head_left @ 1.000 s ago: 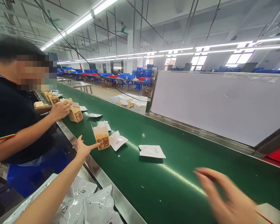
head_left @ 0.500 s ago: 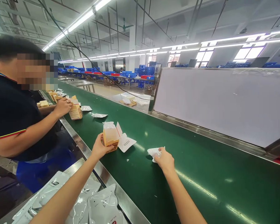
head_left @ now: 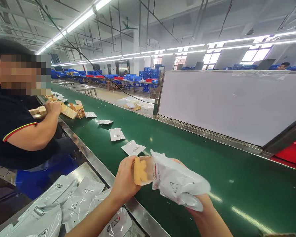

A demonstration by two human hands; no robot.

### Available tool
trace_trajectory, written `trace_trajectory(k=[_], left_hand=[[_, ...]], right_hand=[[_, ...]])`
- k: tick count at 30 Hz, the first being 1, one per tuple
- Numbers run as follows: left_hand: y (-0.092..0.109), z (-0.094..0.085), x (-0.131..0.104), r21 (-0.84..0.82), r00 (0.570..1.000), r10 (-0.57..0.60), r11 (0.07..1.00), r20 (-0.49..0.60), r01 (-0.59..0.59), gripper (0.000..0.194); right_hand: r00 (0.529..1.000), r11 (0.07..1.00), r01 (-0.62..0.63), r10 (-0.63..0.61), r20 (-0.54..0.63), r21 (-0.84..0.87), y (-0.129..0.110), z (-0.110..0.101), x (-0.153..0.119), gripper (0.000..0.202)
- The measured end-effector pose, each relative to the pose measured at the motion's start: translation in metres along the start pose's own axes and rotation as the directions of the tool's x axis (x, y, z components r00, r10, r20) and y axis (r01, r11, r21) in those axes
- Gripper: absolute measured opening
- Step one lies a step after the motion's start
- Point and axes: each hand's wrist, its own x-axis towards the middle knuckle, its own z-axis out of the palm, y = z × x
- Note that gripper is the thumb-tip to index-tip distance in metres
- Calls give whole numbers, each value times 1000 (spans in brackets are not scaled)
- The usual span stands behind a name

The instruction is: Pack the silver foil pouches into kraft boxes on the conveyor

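My left hand [head_left: 125,180] is closed around a small yellow cardboard box [head_left: 141,170], tipped so that its open end faces right. A filled white plastic pouch [head_left: 176,181] with red and black print is in my right hand [head_left: 205,204], whose fingers are mostly hidden behind it. The pouch's end is right up against the box's opening; whether any of it is inside, I cannot tell. Just beyond the box lies a flat white packet [head_left: 133,148] on the green conveyor belt [head_left: 199,158], with another white packet [head_left: 116,134] farther up.
More white pouches [head_left: 74,204] are heaped on a metal tray at lower left, beside the belt's metal edge [head_left: 96,169]. On the left a co-worker [head_left: 22,121] reaches over yellow boxes [head_left: 68,111]. A large white panel [head_left: 212,105] stands along the far side.
My right hand has let go of the small white packet on the belt and now holds a larger filled pouch. My left hand has brought the box rightward and nearer. The co-worker's hand has moved left.
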Motion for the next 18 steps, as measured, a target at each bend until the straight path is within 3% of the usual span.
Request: trace_trajectory(k=[2, 3, 5, 7, 9, 12, 14, 16, 18], left_hand=[[7, 1, -2, 58, 989, 105, 993, -108, -99, 61], [10, 2, -3, 96, 973, 170, 983, -158, -156, 58], [16, 6, -5, 187, 924, 310, 944, -225, -272, 52], [20, 12, -8, 273, 878, 412, 898, -243, -346, 46], [23, 20, -10, 296, 869, 438, 882, -228, -367, 44], [26, 30, -14, 244, 890, 393, 909, -230, -338, 44], [27, 35, -17, 208, 902, 348, 931, -257, -300, 43], [29, 39, -20, 177, 913, 307, 947, -267, -267, 44], [32, 42, -23, 154, 924, 283, 956, -258, -250, 47]], right_hand=[[976, 952, -199, 172, 133, 232, -11, -4, 3, 38], [946, 915, -300, 250, 205, 271, -17, -7, 5, 38], [897, 912, -390, 346, 275, 125, -26, -10, 6, 37], [908, 936, -325, 349, 233, -138, -28, -6, 4, 33], [950, 914, -239, 289, 116, -327, -23, 4, 0, 31], [973, 882, -226, 187, -132, -415, -6, 23, -7, 34], [969, 881, -212, 132, -210, -423, 1, 32, -10, 30], [984, 903, -153, 103, -144, -400, 2, 34, -11, 25], [993, 952, -80, 102, 62, -295, -4, 29, -10, 32]])
